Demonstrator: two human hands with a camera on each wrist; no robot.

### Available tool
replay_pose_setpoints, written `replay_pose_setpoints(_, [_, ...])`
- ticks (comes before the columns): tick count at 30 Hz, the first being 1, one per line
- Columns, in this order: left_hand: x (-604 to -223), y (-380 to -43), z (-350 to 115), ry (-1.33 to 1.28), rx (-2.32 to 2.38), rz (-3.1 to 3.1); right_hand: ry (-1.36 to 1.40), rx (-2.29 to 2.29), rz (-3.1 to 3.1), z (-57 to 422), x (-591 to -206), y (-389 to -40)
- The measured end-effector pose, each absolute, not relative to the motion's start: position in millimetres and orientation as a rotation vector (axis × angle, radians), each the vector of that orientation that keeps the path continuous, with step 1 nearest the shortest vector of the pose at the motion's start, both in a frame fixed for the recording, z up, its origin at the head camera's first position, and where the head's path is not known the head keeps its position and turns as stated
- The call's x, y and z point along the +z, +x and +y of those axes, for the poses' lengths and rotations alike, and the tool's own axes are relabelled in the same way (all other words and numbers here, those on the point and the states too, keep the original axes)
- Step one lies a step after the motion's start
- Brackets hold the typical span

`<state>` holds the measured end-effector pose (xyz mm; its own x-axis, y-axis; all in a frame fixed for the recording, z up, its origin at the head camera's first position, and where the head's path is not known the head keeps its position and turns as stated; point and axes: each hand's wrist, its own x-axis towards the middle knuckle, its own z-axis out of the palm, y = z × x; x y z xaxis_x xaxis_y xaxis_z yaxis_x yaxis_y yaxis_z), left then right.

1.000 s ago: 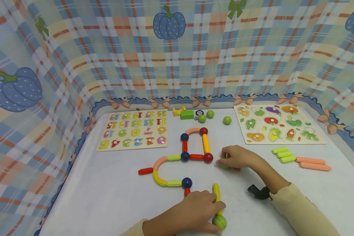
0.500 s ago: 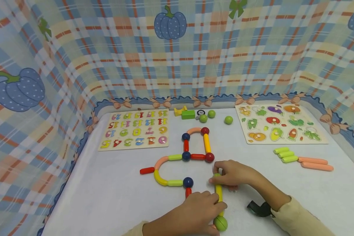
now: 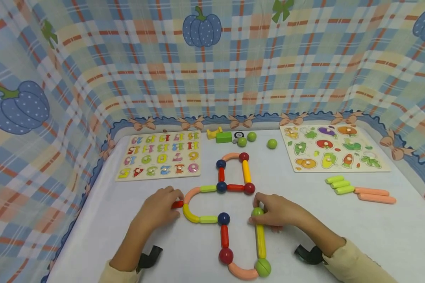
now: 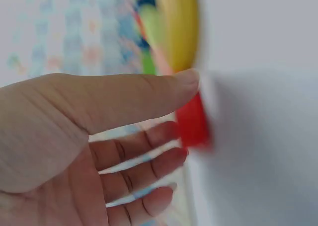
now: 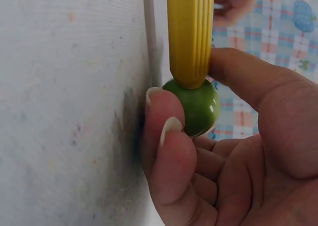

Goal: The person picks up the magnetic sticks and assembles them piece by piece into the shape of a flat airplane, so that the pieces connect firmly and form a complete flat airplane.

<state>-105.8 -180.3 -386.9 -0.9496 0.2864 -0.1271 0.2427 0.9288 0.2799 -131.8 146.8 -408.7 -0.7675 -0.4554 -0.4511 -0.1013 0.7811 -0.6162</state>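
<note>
My left hand (image 3: pixel 161 208) is at the short red stick (image 4: pixel 194 121), pinching it between thumb and fingers at the left side of the curved yellow stick (image 3: pixel 190 214). My right hand (image 3: pixel 281 211) holds a green ball (image 5: pixel 198 107) at the upper end of a ridged yellow stick (image 3: pixel 260 241). The ball touches that stick's end. At the stick's lower end sits another green ball (image 3: pixel 263 267), joined by a curved pink stick (image 3: pixel 243 272) to a red ball (image 3: pixel 226 256). A straight red stick (image 3: pixel 224 236) links it to a blue ball (image 3: pixel 224 218).
A number puzzle board (image 3: pixel 159 155) lies at the back left, a vegetable puzzle board (image 3: pixel 334 149) at the back right. Loose green balls (image 3: pixel 272 144) and a green block (image 3: pixel 224 137) stand at the back. Spare pink sticks (image 3: pixel 377 198) and light green sticks (image 3: pixel 340 184) lie at right.
My left hand has left the lower green ball and moved up and left to the red stick. My right hand has brought a green ball leftward to the yellow stick's upper end.
</note>
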Motion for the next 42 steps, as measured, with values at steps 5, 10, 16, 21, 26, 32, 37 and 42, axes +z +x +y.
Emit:
replay_pose_setpoints(5, [-398,-113,-208,0.248,0.456,2.889,-0.395,-0.760,2.371,146,-411,-131])
replay_pose_setpoints(10, [-387,-114,-200,0.325,0.409,2.957,-0.415,-0.767,2.376,146,-411,-132])
replay_pose_setpoints(16, [-364,-112,-177,0.416,0.293,3.009,-0.438,-0.781,2.381,146,-412,-133])
replay_pose_setpoints(21, [-361,-109,-139,0.654,0.468,2.924,-0.460,-0.783,2.388,145,-413,-133])
replay_pose_setpoints(26, [-380,-103,-96,0.873,0.514,2.813,-0.498,-0.786,2.389,145,-414,-132])
replay_pose_setpoints(32, [-400,-103,-68,0.887,0.508,2.817,-0.532,-0.805,2.407,145,-415,-132])
replay_pose_setpoints(37, [-404,-105,-63,0.808,0.579,2.849,-0.552,-0.792,2.450,148,-414,-134])
replay_pose_setpoints(42, [-407,-105,-62,0.745,0.602,2.876,-0.560,-0.768,2.462,149,-414,-136])
